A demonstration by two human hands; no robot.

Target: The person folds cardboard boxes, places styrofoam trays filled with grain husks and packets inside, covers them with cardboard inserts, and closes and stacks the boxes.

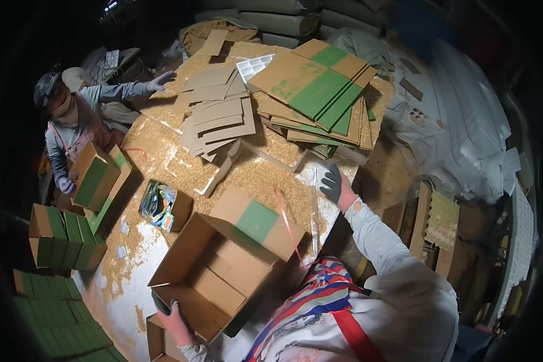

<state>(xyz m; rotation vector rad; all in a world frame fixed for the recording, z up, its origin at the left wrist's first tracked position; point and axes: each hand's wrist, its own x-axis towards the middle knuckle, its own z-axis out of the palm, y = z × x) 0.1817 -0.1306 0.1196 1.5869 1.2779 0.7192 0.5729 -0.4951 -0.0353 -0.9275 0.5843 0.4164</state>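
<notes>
An open cardboard box (223, 244) stands tilted in front of me, its inside bare. My left hand (176, 324), in a pink and dark glove, grips the near left edge of this box. Stretched out to the right, my right hand (336, 187) is open over the table's edge, its dark-gloved fingers apart and holding nothing. Just beyond it lies a stack of flattened green-and-brown cartons (320, 90). Behind the open box rests a flat carton piece with a green band (253, 220). A red strap (288, 223) lies near it.
Grain-like husks cover much of the white table (148, 241). On it are grey cardboard sheets (220, 114), a small box of packets (158, 205) and a white tray (253, 66). A co-worker (81, 114) handles a carton (93, 175) at left. Folded cartons (60, 241) stand nearby.
</notes>
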